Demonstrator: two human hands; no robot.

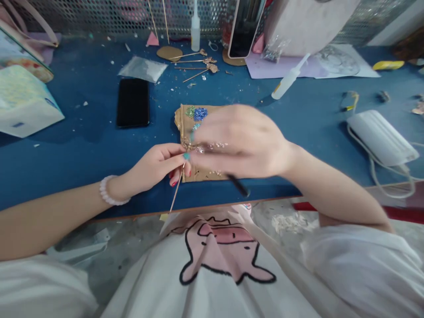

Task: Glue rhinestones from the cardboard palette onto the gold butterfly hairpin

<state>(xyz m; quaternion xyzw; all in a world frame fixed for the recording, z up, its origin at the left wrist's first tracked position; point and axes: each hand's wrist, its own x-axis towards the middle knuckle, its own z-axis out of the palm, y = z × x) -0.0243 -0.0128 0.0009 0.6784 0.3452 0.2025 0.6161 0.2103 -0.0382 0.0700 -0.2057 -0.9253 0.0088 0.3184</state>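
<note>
My left hand [159, 165] is closed in a pinch on a thin gold hairpin stick [176, 191] that slants down toward the table's front edge. My right hand [241, 141], blurred by motion, hovers over a small brown cardboard piece [185, 119] that carries green and blue rhinestones [198, 113]. This hand is closed around a dark pen-like tool [239, 186] whose end pokes out below the palm. The two hands meet over the cardboard's left side, where small sparkly stones lie. A white bead bracelet [107, 192] circles my left wrist.
A black phone [133, 102] lies left of the cardboard. Several gold hairpins [198, 64], a clear bag [143, 68], a glue bottle [195, 26] and a standing phone [245, 26] sit at the back. A white applicator bottle [288, 81] and a face mask [380, 138] lie right. Boxes [23, 99] stand far left.
</note>
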